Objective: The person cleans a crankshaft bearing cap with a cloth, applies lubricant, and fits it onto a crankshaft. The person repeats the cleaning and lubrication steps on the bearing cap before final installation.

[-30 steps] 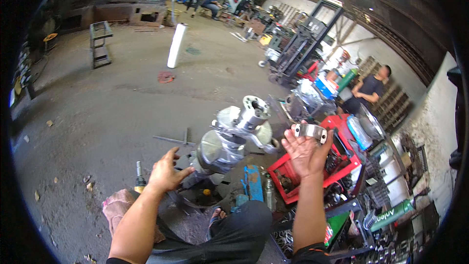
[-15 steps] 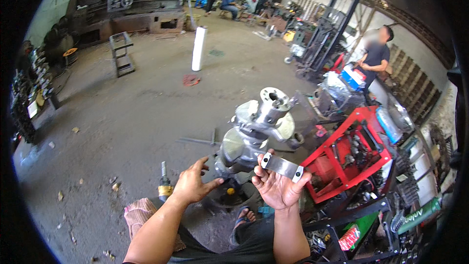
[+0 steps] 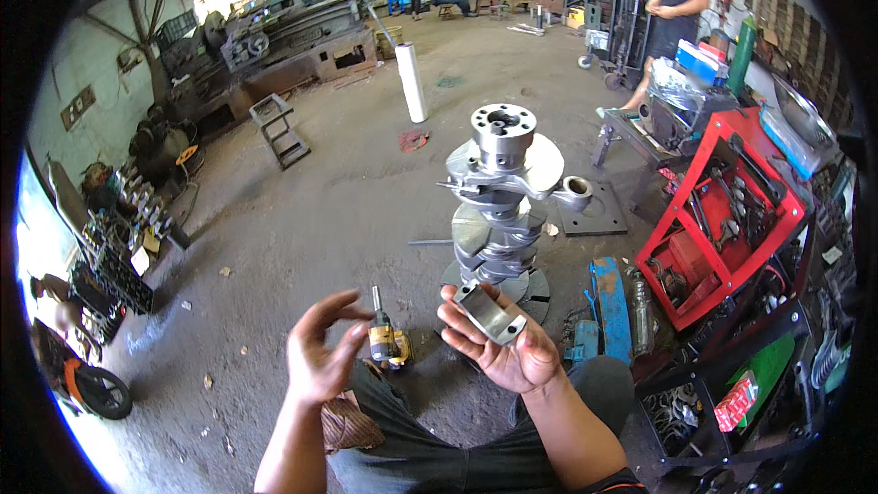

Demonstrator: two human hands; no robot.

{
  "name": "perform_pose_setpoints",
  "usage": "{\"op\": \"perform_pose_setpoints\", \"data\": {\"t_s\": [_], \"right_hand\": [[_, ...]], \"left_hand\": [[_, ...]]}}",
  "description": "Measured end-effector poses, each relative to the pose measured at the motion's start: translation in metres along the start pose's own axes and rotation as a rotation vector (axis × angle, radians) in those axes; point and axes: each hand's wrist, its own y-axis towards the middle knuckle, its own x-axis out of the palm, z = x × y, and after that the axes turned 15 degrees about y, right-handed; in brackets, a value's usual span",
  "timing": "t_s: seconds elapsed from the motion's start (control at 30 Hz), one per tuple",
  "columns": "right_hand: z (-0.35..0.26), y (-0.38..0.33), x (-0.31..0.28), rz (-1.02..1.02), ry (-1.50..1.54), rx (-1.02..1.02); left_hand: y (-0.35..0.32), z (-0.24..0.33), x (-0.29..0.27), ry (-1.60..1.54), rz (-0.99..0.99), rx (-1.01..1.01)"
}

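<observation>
My right hand (image 3: 498,348) lies palm up and holds a grey metal bearing cap (image 3: 490,312), a half-round block with a curved inner face. My left hand (image 3: 322,353) hovers beside it with fingers spread and nothing in it. Just beyond both hands a steel crankshaft (image 3: 501,197) stands upright on the concrete floor, flange end on top, with a connecting rod (image 3: 560,189) sticking out to its right. A yellow and black power tool (image 3: 388,339) lies on the floor between my hands. My dark-trousered knees fill the lower middle.
A red tool rack (image 3: 722,220) with wrenches stands at the right, a blue flat part (image 3: 611,297) beside it. A person in dark clothes (image 3: 675,0) stands at the back right; others sit far behind. A white roll (image 3: 412,82), a small metal step (image 3: 280,131) and a lathe (image 3: 274,37) lie beyond.
My right hand has dropped from head height to my lap with the bearing cap. My left hand left the crankshaft base and lifted free. My view has swung left.
</observation>
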Motion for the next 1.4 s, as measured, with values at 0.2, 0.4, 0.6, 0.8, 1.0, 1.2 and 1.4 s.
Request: {"op": "perform_pose_setpoints", "data": {"t_s": [0.2, 0.4, 0.6, 0.8, 1.0, 1.2, 1.4], "right_hand": [[-0.001, -0.006, 0.001, -0.083, 0.115, 0.036], [-0.003, -0.003, -0.004, -0.063, 0.083, 0.011], [-0.003, 0.004, 0.017, -0.021, 0.002, 0.001], [0.000, 0.001, 0.043, 0.175, -0.240, -0.034], [0.004, -0.003, 0.051, 0.119, -0.482, -0.041], [0.000, -0.005, 0.045, 0.029, -0.515, 0.034], [0.002, -0.006, 0.044, 0.042, -0.626, 0.029]], "left_hand": [[-0.071, -0.018, -0.055, 0.568, 0.166, -0.149], [-0.131, -0.018, -0.011, 0.859, -0.091, -0.149], [-0.136, -0.046, -0.009, 0.863, -0.019, -0.110], [-0.136, -0.057, -0.023, 0.862, -0.066, -0.043], [-0.146, -0.051, -0.023, 0.699, -0.024, -0.103], [-0.150, -0.071, -0.017, 0.692, 0.113, -0.116], [-0.119, -0.070, -0.039, 0.200, 0.292, -0.486]]}}
